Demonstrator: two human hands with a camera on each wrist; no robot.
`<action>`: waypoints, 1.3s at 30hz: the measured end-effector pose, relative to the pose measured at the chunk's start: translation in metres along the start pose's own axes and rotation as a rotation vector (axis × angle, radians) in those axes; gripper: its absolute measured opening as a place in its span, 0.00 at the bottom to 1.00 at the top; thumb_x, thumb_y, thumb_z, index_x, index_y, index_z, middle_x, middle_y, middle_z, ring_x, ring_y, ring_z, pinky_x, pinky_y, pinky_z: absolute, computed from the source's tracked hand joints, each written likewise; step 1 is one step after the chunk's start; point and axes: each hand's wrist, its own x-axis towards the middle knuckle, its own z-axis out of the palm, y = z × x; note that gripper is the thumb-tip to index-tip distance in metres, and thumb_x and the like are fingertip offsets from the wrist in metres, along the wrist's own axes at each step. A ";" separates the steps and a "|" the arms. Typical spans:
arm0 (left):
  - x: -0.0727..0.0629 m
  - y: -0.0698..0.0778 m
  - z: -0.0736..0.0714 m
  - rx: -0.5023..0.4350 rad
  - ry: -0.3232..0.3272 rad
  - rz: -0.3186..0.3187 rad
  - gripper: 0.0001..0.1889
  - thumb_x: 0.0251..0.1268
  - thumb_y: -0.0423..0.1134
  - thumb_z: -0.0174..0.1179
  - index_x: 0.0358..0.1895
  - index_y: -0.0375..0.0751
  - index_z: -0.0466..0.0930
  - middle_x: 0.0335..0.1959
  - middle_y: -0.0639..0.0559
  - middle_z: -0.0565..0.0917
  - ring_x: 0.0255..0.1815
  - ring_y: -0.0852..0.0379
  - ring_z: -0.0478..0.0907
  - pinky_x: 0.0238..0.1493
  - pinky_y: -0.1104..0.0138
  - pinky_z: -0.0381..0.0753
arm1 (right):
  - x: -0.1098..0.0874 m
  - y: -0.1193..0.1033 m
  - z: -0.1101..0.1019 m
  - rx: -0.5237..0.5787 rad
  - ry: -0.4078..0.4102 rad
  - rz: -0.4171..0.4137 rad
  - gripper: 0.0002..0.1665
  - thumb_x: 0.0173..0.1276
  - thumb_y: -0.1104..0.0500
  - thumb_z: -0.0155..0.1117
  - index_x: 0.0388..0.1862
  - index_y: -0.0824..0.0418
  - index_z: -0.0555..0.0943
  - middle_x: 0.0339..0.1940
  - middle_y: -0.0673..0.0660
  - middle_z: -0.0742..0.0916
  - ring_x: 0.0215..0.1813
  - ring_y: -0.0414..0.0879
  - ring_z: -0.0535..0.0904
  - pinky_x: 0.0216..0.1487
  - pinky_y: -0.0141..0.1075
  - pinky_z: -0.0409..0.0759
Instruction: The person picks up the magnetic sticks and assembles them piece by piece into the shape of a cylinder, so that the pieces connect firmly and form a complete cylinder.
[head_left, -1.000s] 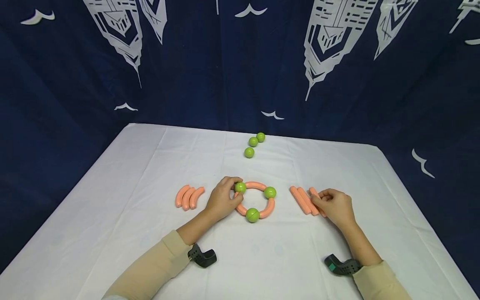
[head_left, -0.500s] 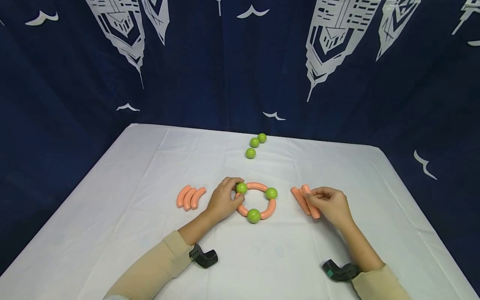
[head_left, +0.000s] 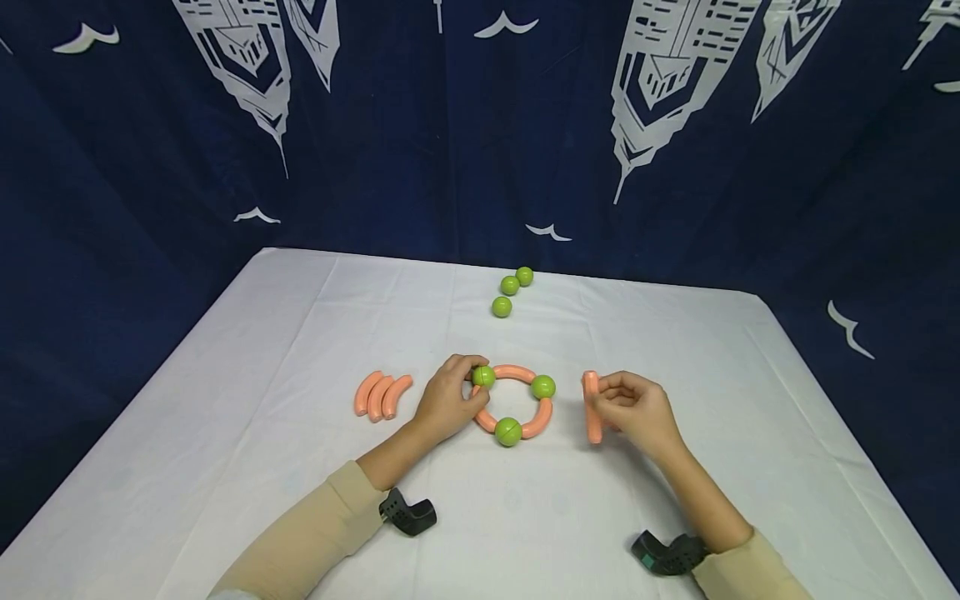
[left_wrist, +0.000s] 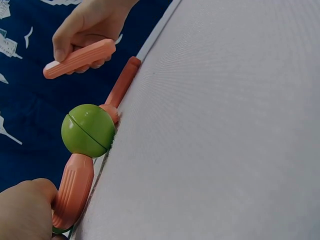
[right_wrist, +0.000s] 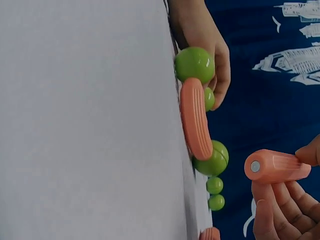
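A ring on the white tabletop joins curved orange rods (head_left: 537, 418) and green balls (head_left: 508, 432). My left hand (head_left: 450, 398) holds the ring at its upper-left green ball (head_left: 483, 377), thumb and fingers on either side. To the right of the ring, my right hand (head_left: 637, 412) pinches a straight orange rod (head_left: 592, 408) between thumb and fingers, lifted off the table. A round silver disc (right_wrist: 255, 166) shows on that rod's end in the right wrist view. Another straight orange rod (left_wrist: 122, 82) lies on the table in the left wrist view; the right hand and held rod mostly hide it in the head view.
Three curved orange rods (head_left: 383, 396) lie side by side left of the left hand. Three loose green balls (head_left: 502, 307) stand toward the table's far edge. Behind the white table (head_left: 300, 333) hangs a dark blue cloth (head_left: 375, 167) with white prints.
My right hand has picked up a straight orange rod from the right-hand group and moved it left, turning it closer to upright in the head view. The left hand stays on the ring.
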 end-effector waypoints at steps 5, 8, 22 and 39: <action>0.000 0.000 0.000 -0.011 0.006 0.001 0.20 0.56 0.34 0.62 0.55 0.39 0.78 0.45 0.47 0.78 0.43 0.54 0.76 0.47 0.58 0.76 | 0.000 -0.006 0.009 0.045 -0.016 -0.062 0.09 0.61 0.68 0.66 0.39 0.73 0.79 0.27 0.53 0.83 0.26 0.39 0.78 0.25 0.31 0.77; 0.000 0.000 -0.001 -0.015 0.003 -0.002 0.20 0.57 0.34 0.61 0.55 0.39 0.78 0.46 0.47 0.78 0.43 0.54 0.76 0.46 0.58 0.76 | 0.001 -0.009 0.014 0.064 -0.027 -0.111 0.08 0.60 0.70 0.66 0.38 0.74 0.79 0.29 0.55 0.83 0.27 0.39 0.79 0.29 0.30 0.78; 0.000 0.000 -0.001 -0.022 -0.003 -0.002 0.21 0.57 0.34 0.62 0.55 0.40 0.78 0.47 0.47 0.78 0.43 0.54 0.76 0.46 0.58 0.76 | 0.007 -0.022 0.045 0.199 -0.121 -0.284 0.12 0.57 0.77 0.63 0.41 0.76 0.76 0.34 0.53 0.85 0.32 0.42 0.84 0.33 0.30 0.81; 0.000 -0.001 -0.002 -0.018 -0.007 0.000 0.21 0.56 0.34 0.61 0.56 0.39 0.77 0.47 0.47 0.78 0.43 0.55 0.76 0.45 0.59 0.76 | 0.005 -0.026 0.068 0.210 -0.155 -0.320 0.13 0.56 0.79 0.63 0.41 0.74 0.78 0.36 0.67 0.85 0.37 0.43 0.85 0.38 0.35 0.83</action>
